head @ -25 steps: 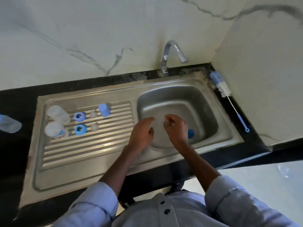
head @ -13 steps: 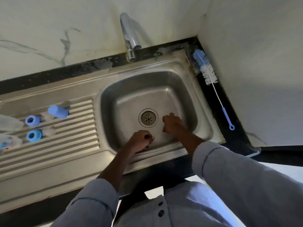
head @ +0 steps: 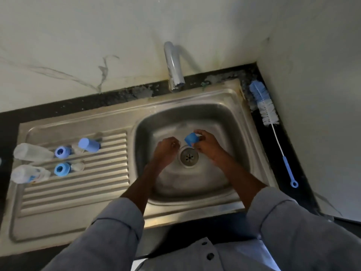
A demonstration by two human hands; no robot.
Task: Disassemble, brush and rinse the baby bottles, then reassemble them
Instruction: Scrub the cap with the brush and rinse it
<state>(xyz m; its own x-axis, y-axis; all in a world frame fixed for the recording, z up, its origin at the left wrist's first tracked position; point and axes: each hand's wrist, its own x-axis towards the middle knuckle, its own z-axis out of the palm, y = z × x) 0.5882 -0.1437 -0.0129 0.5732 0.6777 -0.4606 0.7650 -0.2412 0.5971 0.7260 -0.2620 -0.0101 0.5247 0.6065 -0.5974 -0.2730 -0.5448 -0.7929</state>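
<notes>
Presently a blue cap (head: 191, 139) is pinched in the right hand (head: 208, 146) over the sink (head: 242, 133) basin, just beyond the drain (head: 189, 156). Its long axis lies tilted, roughly level, with one end toward the left hand (head: 166, 148) and the other into the right grip. The left hand sits just beside the cap, fingers loosely curled; whether it holds anything cannot be told.

Disassembly appears complete, judging by the parts laid out well to the left of both grips on the draining board (head: 78, 192): two clear bottles (head: 32, 152) lying on their sides, two blue rings (head: 62, 151), a second blue cap (head: 88, 145) on its side, and what look like clear teats, though too faint to confirm.

The bottle brush (head: 263, 106) lies unused on the dark tabletop to the right of the right grip, bristle head toward the wall. No water is seen at the tap (head: 172, 65). Brushing, rinsing and reassembly appear to be outstanding.
</notes>
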